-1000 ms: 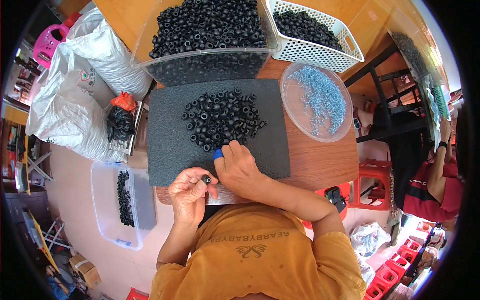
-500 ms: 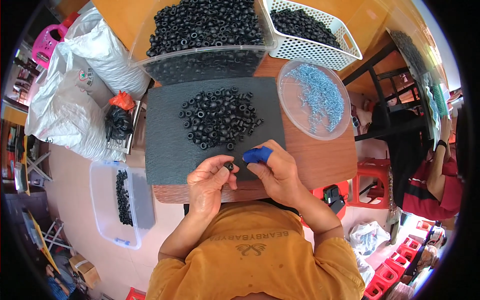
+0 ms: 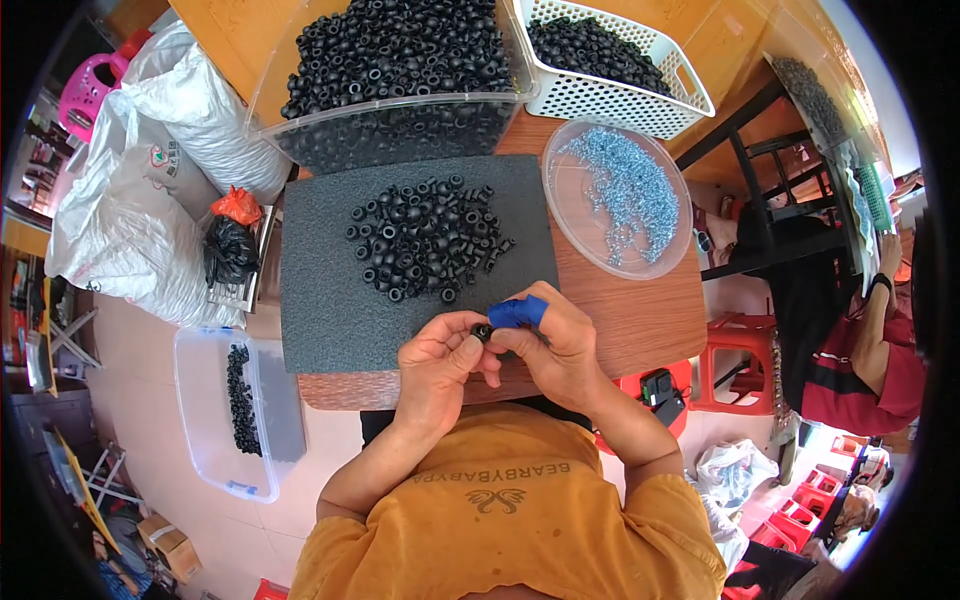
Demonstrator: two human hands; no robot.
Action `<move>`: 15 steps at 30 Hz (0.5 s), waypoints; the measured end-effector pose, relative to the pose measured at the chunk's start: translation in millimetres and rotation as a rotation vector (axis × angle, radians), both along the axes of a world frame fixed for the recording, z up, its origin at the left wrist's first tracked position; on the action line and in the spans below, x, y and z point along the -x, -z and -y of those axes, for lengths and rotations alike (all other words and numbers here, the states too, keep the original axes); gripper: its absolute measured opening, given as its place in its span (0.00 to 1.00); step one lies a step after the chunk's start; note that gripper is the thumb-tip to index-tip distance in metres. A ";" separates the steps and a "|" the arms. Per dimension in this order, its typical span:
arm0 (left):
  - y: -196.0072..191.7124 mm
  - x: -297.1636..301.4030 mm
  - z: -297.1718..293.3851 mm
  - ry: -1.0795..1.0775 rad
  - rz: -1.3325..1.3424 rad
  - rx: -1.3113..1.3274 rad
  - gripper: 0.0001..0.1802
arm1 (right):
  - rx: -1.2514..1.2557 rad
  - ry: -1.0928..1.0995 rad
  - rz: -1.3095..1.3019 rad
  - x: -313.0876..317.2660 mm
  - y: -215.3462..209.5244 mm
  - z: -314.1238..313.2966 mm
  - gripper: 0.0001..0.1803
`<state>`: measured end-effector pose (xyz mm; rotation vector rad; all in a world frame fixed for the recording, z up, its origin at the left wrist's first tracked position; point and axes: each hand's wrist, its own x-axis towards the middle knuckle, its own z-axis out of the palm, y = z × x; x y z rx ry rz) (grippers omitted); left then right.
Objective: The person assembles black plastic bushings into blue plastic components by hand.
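Between the thumb and fingers of my left hand (image 3: 432,362) is a small round black plastic part (image 3: 482,332) with a hollow end. My right hand (image 3: 562,338), blue tape wrapped round its index finger, is pinched up against that part; anything small in its fingertips is hidden. Both hands meet over the near edge of a dark grey mat (image 3: 315,280). Farther up the mat lies a loose pile of similar black parts (image 3: 425,235). Right of the mat, a clear round lid (image 3: 575,220) holds many tiny shiny blue pieces (image 3: 632,195).
A clear bin (image 3: 400,135) heaped with black parts and a white perforated basket (image 3: 605,108) of them stand at the back. White sacks (image 3: 130,210) and a clear floor box (image 3: 195,430) are left. Right are a red stool (image 3: 718,368) and another person's arm (image 3: 877,325).
My left hand has moved right with the black part, bringing it to my right fingertips. The hands were slightly apart before. The whole view has shifted a little.
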<state>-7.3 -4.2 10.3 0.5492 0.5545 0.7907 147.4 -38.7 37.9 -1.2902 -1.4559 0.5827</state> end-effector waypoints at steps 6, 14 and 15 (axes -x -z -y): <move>-1.3 -4.2 2.6 -0.023 -0.027 -0.048 0.11 | -0.011 0.057 0.008 0.4 5.1 3.5 0.09; 2.5 -6.7 5.8 -0.028 -0.091 -0.161 0.12 | 0.039 0.086 0.089 0.4 -0.9 5.6 0.07; 3.3 -7.2 6.6 -0.039 -0.108 -0.172 0.12 | 0.039 0.083 0.089 1.1 -0.6 5.4 0.07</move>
